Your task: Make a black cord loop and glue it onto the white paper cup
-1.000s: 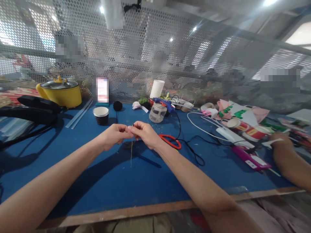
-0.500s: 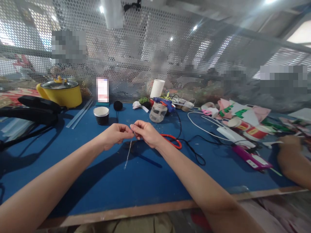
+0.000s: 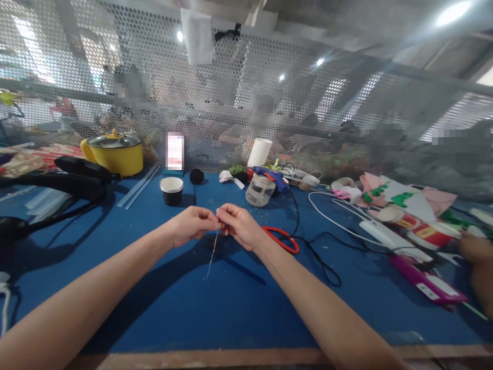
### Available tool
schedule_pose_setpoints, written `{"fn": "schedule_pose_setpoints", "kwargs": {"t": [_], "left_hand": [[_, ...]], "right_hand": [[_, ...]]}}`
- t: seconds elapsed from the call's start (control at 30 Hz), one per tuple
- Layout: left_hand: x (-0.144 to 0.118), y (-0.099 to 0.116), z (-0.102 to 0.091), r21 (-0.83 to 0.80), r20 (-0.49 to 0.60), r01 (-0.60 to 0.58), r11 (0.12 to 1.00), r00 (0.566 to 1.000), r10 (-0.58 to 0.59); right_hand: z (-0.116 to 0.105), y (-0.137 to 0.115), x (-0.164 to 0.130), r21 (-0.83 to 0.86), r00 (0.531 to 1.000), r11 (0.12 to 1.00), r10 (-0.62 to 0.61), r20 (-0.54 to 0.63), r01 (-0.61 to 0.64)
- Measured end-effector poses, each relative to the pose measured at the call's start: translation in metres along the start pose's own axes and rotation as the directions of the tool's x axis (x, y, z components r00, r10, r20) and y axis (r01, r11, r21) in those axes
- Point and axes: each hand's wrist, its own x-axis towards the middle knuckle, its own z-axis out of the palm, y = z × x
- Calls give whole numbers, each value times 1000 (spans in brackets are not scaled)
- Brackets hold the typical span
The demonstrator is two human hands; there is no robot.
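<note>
My left hand (image 3: 195, 225) and my right hand (image 3: 242, 226) meet above the middle of the blue table (image 3: 200, 321), fingertips pinched almost together. From the pinch hangs a thin, silvery twisted wire (image 3: 212, 256), slanting down towards me with its lower end loose. A small dark bit shows between the fingertips, too small to name. Which fingers carry the wire's top end is partly hidden. Just beyond my hands are a black-and-white cup (image 3: 171, 191) and a ball of black yarn (image 3: 196, 176) with a strand trailing from it.
A clear jar (image 3: 260, 191) with a blue glue gun (image 3: 271, 177) across it stands behind my right hand. Red-handled scissors (image 3: 280, 240) lie nearby. Left are a yellow pot (image 3: 119, 156) and a black stand (image 3: 77, 177); right, a purple glue gun (image 3: 427, 280), cables, and another person's hand (image 3: 477, 249).
The view has tilted up and turned a little left, so everything sits lower and further right. My hands keep their pinch with the wire hanging. The other person's arm has shifted towards the right edge.
</note>
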Motion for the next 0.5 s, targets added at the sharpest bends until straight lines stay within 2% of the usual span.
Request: {"fn": "schedule_pose_setpoints", "kwargs": {"t": [0.17,0.23,0.3,0.4,0.5], "left_hand": [[0,-1,2,101,-64,-43,994,997,49],[0,-1,1,96,-58,-39,995,997,44],[0,0,0,55,-28,-23,998,999,25],[1,0,-2,-29,25,4,1000,1000,-4],[1,-1,-5,-44,61,5,999,998,-2]], "right_hand": [[3,5,-1,-192,982,975,-135,-134,108],[4,5,-2,-208,976,970,-159,-148,127],[4,4,-2,-114,986,988,-116,-118,103],[3,-1,-3,72,1000,997,10,-2,-10],[1,-5,-3,76,997,995,60,53,-64]]}}
